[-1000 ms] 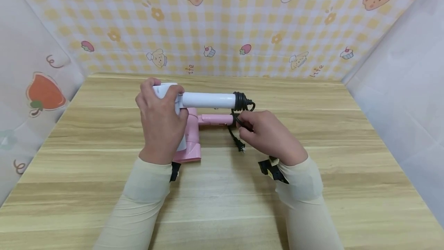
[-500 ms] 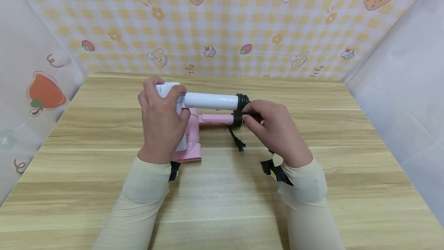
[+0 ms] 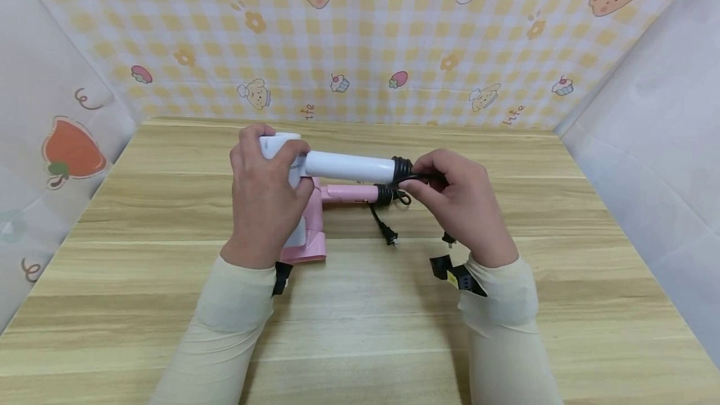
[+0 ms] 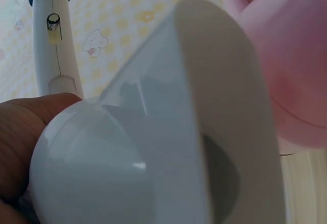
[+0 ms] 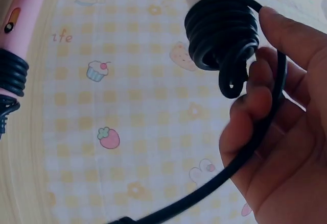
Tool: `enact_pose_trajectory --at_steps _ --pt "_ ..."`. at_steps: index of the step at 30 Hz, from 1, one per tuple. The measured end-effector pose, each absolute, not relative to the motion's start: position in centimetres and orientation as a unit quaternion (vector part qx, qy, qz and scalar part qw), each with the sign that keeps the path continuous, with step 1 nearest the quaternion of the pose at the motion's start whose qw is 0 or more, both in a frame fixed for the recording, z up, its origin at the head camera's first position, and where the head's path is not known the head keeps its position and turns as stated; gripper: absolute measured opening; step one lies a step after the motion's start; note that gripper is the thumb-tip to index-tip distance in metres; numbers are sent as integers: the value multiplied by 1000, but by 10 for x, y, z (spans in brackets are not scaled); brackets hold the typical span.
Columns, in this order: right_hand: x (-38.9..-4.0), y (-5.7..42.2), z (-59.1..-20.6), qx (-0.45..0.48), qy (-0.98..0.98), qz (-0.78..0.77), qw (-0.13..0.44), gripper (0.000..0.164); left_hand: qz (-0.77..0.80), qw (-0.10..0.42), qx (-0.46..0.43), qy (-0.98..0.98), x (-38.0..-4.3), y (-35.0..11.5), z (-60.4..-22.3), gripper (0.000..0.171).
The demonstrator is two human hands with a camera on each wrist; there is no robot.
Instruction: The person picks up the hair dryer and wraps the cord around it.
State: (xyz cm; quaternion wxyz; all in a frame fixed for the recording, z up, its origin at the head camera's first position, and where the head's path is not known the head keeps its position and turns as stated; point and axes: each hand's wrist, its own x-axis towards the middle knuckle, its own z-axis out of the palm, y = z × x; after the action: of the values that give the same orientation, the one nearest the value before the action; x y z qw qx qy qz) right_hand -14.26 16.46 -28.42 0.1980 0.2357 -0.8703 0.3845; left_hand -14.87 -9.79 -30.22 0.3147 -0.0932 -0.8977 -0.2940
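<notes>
My left hand [image 3: 264, 199] grips the body of a white hair dryer [image 3: 350, 167], whose handle points right. Its wide nozzle [image 4: 230, 106] fills much of the left wrist view. Black power cord [image 5: 220, 30] is coiled several times round the handle's end. With thumb and fingers, my right hand [image 3: 458, 195] holds the loose run of that cord beside the coil. The cord's plug [image 3: 448, 239] hangs below this hand. Under the white dryer a pink hair dryer [image 3: 351, 193] lies on the table, partly covered by it and by my left hand.
The pink dryer's cord [image 3: 385, 195] is wound round its handle, and its plug [image 3: 389, 234] lies on the wooden table [image 3: 360, 330]. A yellow checked cloth [image 3: 360, 30] with cartoon prints stands behind the table. Pale walls [image 3: 664, 142] flank both sides.
My right hand has circled up and to the right with the cord, from below the white handle's end to beside it. The white dryer has shifted slightly right in my left hand.
</notes>
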Motion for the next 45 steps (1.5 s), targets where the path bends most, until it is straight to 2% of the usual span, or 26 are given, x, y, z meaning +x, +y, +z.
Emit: enact_pose_trajectory --at_steps 7,16,34,45 --pt "-143 171 -283 259 -861 398 182 11 -289 319 -112 -896 -149 -100 -302 32" --pt "-147 176 -286 197 -871 403 201 17 -276 320 -162 -892 -149 -101 -299 30" --pt "-152 180 -289 183 -871 419 181 14 -310 308 -174 -882 -145 -102 -293 31" --pt "-154 184 -291 186 -847 484 113 18 -343 337 -223 -848 -143 -99 -289 30"
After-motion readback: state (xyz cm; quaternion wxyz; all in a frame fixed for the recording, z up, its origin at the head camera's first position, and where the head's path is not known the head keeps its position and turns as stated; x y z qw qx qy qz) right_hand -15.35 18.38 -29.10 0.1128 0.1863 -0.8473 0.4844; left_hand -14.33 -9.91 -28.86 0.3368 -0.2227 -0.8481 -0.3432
